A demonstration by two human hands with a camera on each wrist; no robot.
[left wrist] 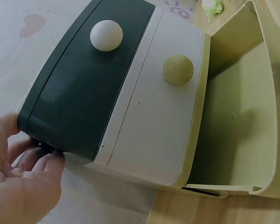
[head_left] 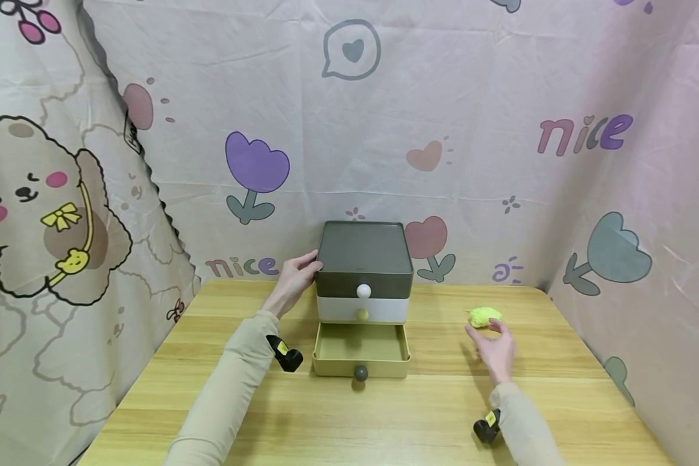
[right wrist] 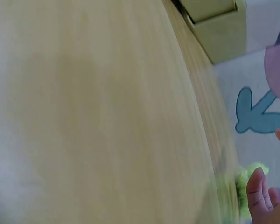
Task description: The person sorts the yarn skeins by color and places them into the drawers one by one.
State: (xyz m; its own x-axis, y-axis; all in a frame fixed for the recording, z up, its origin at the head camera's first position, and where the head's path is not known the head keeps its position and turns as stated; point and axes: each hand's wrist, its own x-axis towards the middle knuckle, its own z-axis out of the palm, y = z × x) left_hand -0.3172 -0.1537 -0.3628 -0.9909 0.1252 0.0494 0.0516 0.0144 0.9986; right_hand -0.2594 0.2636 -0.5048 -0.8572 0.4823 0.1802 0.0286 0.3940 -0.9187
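Observation:
A small three-drawer desktop organizer stands at the middle of the table, its top drawer dark green, its middle one white. The olive bottom drawer is pulled out and holds nothing. My left hand holds the organizer's upper left corner; in the left wrist view its thumb is at the top edge and curled fingers lie against the side. My right hand is by a small fluffy yellow-green thing on the table, thumb and fingers spread apart near it. In the right wrist view those fingers partly cover it.
The wooden table reaches back to a printed cloth backdrop, with more cloth on both sides. Round knobs, white and olive, jut from the two upper drawers; a dark knob juts from the bottom one.

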